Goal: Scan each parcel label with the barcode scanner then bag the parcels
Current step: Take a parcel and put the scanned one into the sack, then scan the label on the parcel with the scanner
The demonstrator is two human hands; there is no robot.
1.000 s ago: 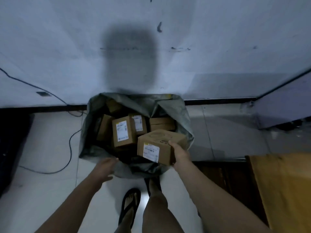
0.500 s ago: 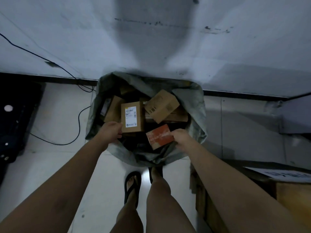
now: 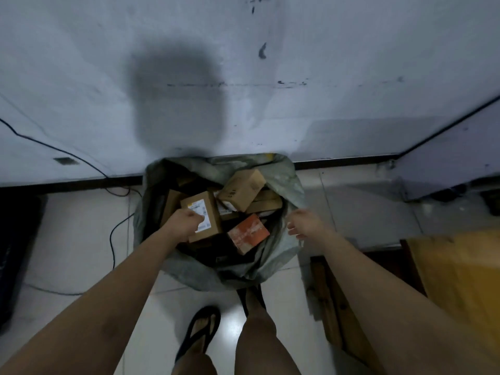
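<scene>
A grey-green sack (image 3: 284, 177) stands open on the floor against the wall and holds several cardboard parcels. My left hand (image 3: 185, 223) reaches into it, fingers curled over the near left edge of an upright brown box with a white label (image 3: 209, 212). An orange box (image 3: 247, 234) lies loose beside it, toward the sack's right side. Behind them a plain brown box (image 3: 242, 189) rests tilted on other parcels. My right hand (image 3: 305, 223) hovers at the sack's right rim, fingers apart and holding nothing. No barcode scanner is in view.
A wooden table with a yellow-brown top (image 3: 460, 280) stands close on the right. A black cable (image 3: 112, 239) runs over the tiles on the left, next to a dark object (image 3: 16, 253). My feet in black sandals (image 3: 201, 331) stand just before the sack.
My right hand dropped the brown box, then the orange box, into the sack and has drawn back to the rim. My left hand moved from the sack's edge onto the labelled box.
</scene>
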